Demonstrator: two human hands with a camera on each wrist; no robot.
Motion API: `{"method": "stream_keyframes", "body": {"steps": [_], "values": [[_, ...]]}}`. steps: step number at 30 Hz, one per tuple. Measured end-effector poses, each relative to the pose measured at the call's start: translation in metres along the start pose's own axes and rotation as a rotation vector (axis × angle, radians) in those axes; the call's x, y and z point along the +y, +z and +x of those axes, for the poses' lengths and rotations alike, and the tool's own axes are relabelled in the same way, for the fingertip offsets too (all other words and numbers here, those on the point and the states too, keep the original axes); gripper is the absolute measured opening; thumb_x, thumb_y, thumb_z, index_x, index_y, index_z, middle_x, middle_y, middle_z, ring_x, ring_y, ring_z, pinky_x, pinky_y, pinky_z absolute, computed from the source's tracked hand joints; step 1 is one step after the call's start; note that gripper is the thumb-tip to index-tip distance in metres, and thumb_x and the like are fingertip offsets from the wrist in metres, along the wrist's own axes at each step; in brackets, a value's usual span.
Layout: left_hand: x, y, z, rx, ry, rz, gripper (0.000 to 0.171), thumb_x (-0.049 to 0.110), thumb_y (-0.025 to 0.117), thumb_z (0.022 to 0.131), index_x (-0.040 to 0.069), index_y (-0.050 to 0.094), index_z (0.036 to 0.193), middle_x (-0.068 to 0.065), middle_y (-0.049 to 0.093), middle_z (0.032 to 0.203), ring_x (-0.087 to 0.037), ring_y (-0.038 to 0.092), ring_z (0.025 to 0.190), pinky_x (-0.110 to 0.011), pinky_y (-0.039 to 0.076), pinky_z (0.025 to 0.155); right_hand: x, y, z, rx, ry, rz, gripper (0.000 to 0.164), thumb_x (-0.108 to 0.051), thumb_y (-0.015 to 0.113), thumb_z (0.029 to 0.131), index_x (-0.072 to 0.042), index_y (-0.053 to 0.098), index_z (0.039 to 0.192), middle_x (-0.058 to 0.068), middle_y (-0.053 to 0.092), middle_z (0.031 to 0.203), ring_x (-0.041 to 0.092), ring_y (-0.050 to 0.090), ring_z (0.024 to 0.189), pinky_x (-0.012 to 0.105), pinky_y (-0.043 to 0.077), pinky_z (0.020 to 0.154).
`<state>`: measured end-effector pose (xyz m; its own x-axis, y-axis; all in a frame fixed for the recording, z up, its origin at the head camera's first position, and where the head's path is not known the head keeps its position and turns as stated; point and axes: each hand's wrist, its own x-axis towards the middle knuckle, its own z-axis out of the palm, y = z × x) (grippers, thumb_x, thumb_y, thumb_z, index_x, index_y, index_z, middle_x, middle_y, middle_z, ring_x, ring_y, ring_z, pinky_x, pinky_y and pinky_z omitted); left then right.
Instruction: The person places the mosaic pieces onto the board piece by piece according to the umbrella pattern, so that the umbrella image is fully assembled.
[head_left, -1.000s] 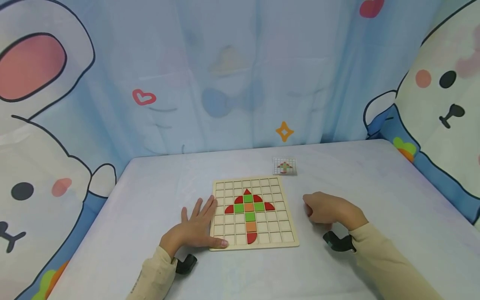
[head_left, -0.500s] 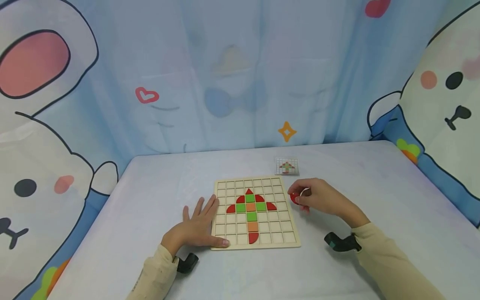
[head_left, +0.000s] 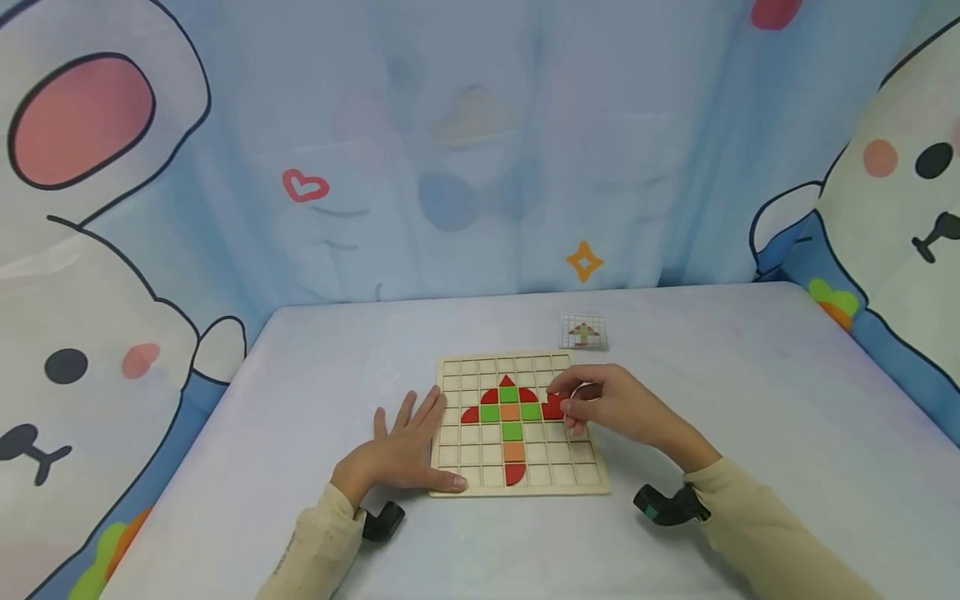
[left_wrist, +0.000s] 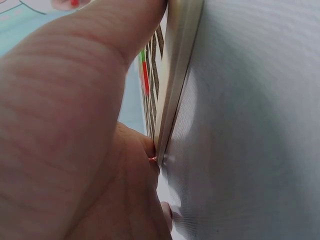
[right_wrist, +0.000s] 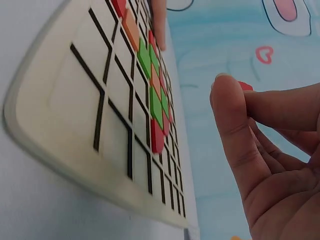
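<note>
A square wooden grid board point(head_left: 468, 458) lies on the table with red, green and orange pieces set in an arrow-like pattern, a red triangle point(head_left: 507, 381) at its top. My left hand point(head_left: 401, 454) is spread at the board's left side, fingers along the edge and thumb on the front-left corner. Thumb and index finger of my right hand point(head_left: 622, 408) pinch a small red piece point(right_wrist: 245, 86) above the board's right part. Most of that piece is hidden by the fingertips. In the head view it overlaps the red quarter-round at the pattern's right end.
Behind the board's back-right corner lies a small card point(head_left: 584, 332) printed with a similar pattern on a grid. A white cloth covers the table point(head_left: 360, 350). A blue cartoon curtain point(head_left: 480, 242) hangs along the table's back.
My right hand turned over from beside the board, showing the red piece between its fingers, then moved left over the board. The left hand stays at the board's edge. The head view shifted slightly.
</note>
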<state>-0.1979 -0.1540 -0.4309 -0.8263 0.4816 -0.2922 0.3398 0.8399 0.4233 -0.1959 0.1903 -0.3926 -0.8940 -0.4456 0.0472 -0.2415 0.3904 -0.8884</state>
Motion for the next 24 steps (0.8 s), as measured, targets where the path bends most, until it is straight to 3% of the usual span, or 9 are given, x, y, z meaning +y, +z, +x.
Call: {"method": "stream_keyframes", "body": {"steps": [5, 9, 13, 17, 20, 24], "values": [[0.001, 0.000, 0.001, -0.001, -0.011, 0.008, 0.129, 0.067, 0.082, 0.085, 0.010, 0.006, 0.174, -0.003, -0.005, 0.180, -0.036, -0.011, 0.163, -0.074, -0.010, 0.120, -0.007, 0.016, 0.003, -0.028, -0.029, 0.006, 0.016, 0.004, 0.068, 0.100, 0.003, 0.072, 0.115, 0.012, 0.068, 0.096, 0.028, 0.071, 0.073, 0.040, 0.063, 0.074], [0.002, 0.000, 0.001, -0.007, -0.018, 0.018, 0.129, 0.067, 0.081, 0.085, 0.010, 0.006, 0.174, -0.004, -0.005, 0.180, -0.036, -0.011, 0.163, -0.074, -0.009, 0.120, -0.011, 0.029, 0.009, -0.066, -0.067, -0.019, 0.021, 0.003, 0.066, 0.100, 0.003, 0.074, 0.119, 0.010, 0.067, 0.101, 0.023, 0.069, 0.075, 0.033, 0.061, 0.073], [0.002, -0.001, 0.001, -0.007, -0.020, 0.023, 0.129, 0.068, 0.080, 0.085, 0.010, 0.007, 0.174, -0.004, -0.004, 0.180, -0.037, -0.010, 0.163, -0.074, -0.009, 0.120, -0.017, 0.042, 0.016, -0.100, -0.162, -0.093, 0.026, 0.003, 0.067, 0.098, 0.000, 0.078, 0.122, 0.004, 0.071, 0.105, 0.019, 0.063, 0.081, 0.029, 0.056, 0.074], [0.001, 0.000, 0.002, -0.003, -0.013, 0.022, 0.129, 0.069, 0.080, 0.085, 0.011, 0.007, 0.174, -0.003, -0.004, 0.180, -0.037, -0.010, 0.163, -0.074, -0.009, 0.120, -0.021, 0.056, 0.024, -0.116, -0.223, -0.186, 0.024, 0.003, 0.068, 0.095, -0.005, 0.081, 0.115, -0.005, 0.074, 0.105, 0.014, 0.061, 0.084, 0.029, 0.055, 0.074], [-0.001, 0.000, 0.003, -0.002, -0.011, 0.022, 0.130, 0.070, 0.080, 0.085, 0.011, 0.006, 0.174, -0.003, -0.004, 0.180, -0.036, -0.010, 0.163, -0.074, -0.009, 0.120, -0.022, 0.065, 0.028, -0.135, -0.231, -0.235, 0.024, 0.005, 0.068, 0.093, -0.008, 0.082, 0.108, -0.009, 0.072, 0.095, 0.013, 0.058, 0.076, 0.028, 0.051, 0.067], [-0.002, 0.001, 0.003, -0.005, -0.013, 0.029, 0.130, 0.070, 0.080, 0.085, 0.011, 0.006, 0.174, -0.003, -0.005, 0.180, -0.037, -0.010, 0.163, -0.074, -0.009, 0.120, -0.020, 0.075, 0.029, -0.166, -0.229, -0.294, 0.021, 0.005, 0.073, 0.092, -0.011, 0.082, 0.103, -0.010, 0.072, 0.092, 0.011, 0.061, 0.079, 0.027, 0.053, 0.070]]}}
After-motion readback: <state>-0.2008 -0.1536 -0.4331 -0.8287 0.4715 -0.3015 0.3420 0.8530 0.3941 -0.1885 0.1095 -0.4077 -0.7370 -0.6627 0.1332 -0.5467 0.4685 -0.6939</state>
